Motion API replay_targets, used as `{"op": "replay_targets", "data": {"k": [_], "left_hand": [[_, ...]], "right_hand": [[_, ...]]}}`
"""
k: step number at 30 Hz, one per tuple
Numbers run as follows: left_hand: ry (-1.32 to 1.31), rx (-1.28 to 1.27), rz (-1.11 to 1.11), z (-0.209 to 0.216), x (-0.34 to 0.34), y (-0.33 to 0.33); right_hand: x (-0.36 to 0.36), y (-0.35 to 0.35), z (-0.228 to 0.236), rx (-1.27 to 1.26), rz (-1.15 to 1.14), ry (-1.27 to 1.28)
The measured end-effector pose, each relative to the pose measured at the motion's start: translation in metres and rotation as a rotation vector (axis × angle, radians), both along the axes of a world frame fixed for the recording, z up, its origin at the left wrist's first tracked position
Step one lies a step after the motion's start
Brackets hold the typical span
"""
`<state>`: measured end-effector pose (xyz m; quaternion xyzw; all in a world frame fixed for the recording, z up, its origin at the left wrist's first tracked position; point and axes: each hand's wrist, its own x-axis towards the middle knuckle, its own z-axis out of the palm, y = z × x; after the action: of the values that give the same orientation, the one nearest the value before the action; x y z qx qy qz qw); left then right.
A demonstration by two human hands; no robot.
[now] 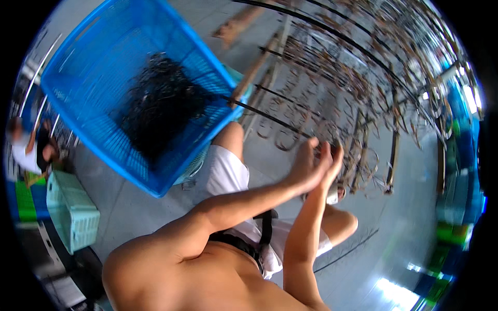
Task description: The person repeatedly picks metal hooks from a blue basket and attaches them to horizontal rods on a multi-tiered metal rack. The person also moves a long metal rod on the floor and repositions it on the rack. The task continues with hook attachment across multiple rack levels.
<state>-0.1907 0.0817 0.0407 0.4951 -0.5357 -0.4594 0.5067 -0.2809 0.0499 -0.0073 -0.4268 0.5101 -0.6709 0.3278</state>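
My left hand [306, 170] and my right hand [332, 161] are close together at the near side of a hanging rack. Bent fingers on both hands are closed around something too small and blurred to make out. Just beyond the fingertips runs a dark thin rod [275, 118] of the rack. Many thin curved hook-like pieces [285, 139] hang in rows from such rods. To the left of my hands a large blue plastic basket [205, 46] stands tilted in view, with a tangled heap of thin black pieces [166, 103] inside.
A pale green crate [72, 212] stands on the floor at the left, near another seated person [33, 147]. Wooden bars [254, 70] belong to the rack. A thin dark rod [347, 251] lies on the floor at the right. Stacked blue and green crates [456, 223] line the right edge.
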Motion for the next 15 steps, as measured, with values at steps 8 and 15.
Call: {"op": "replay_targets", "data": {"k": [8, 15], "left_hand": [[-0.707, -0.135, 0.839, -0.120, 0.274, -0.032], [-0.639, 0.368, 0.822, -0.206, 0.359, -0.067]], "right_hand": [[0.061, 0.052, 0.033, -0.020, -0.376, 0.848], [0.185, 0.047, 0.032, 0.214, 0.528, 0.440]]}}
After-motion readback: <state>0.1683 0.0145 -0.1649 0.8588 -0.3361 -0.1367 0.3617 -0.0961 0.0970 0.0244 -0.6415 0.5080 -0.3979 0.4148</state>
